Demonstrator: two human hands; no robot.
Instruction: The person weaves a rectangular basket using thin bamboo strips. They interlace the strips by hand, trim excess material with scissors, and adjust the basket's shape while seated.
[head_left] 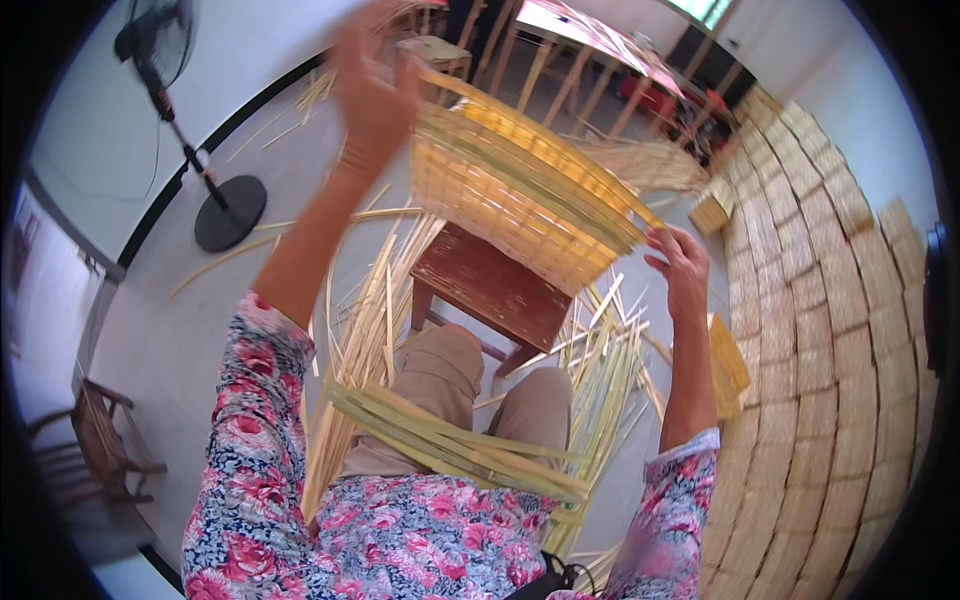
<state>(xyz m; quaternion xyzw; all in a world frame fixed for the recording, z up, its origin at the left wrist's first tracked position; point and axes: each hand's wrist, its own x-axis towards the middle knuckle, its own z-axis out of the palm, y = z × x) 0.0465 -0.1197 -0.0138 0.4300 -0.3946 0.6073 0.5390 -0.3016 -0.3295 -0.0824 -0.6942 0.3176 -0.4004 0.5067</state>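
A woven bamboo basket (510, 185) stands tilted on a reddish-brown wooden stool (490, 280) in front of my knees. Along its upper edge runs a flat bamboo strip (540, 128). My right hand (683, 268) is closed at the right corner, pinching the strip's end between thumb and fingers. At the left corner my left hand (375, 95) is raised and blurred, its fingers stretched upward and the thumb apart, close to the strip's other end. Several greenish bamboo strips (450, 435) lie across my lap.
Loose bamboo strips (375, 310) lie around the stool. Stacked woven baskets (800, 350) line the right wall. A black standing fan (230, 212) is at the left, with a wooden chair (105, 440) nearer. A table (600, 45) holding strips stands at the back.
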